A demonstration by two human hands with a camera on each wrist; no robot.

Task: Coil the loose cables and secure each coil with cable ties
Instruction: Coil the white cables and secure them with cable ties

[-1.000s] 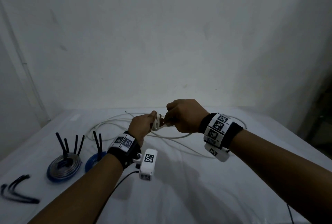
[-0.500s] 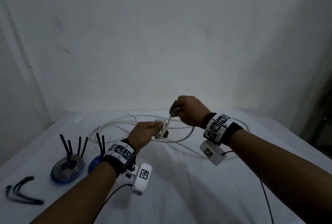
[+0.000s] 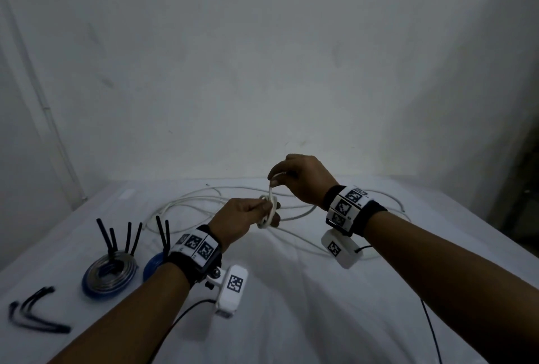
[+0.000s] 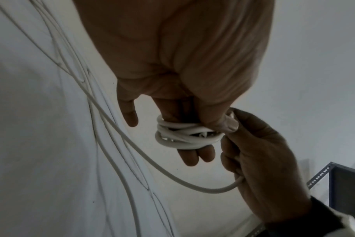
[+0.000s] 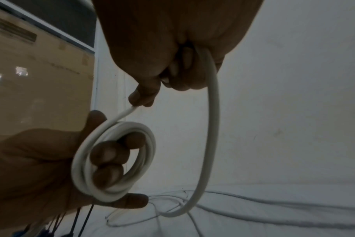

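Observation:
A white cable [image 3: 204, 199] lies in loose loops on the white-covered table [image 3: 291, 305]. Part of it is wound into a small coil [image 3: 267, 212] around the fingers of my left hand [image 3: 248, 218]; the left thumb presses the coil [image 4: 182, 136] in the left wrist view. My right hand [image 3: 294, 180] is raised just above and behind the coil and grips the running cable [image 5: 212, 112], which hangs in a long loop down to the table. The coil [image 5: 111, 160] shows several turns around three left fingertips.
At the left stand a grey-blue tied coil [image 3: 109, 274] and a blue tied coil [image 3: 154, 264], with black tie ends sticking up. Loose black cable ties [image 3: 35, 314] lie at the near left. A wall rises behind the table; dark shelving [image 3: 522, 188] is at the right.
My right hand has lifted up and away from the left hand, drawing cable upward. The left hand has dropped slightly, holding the coil.

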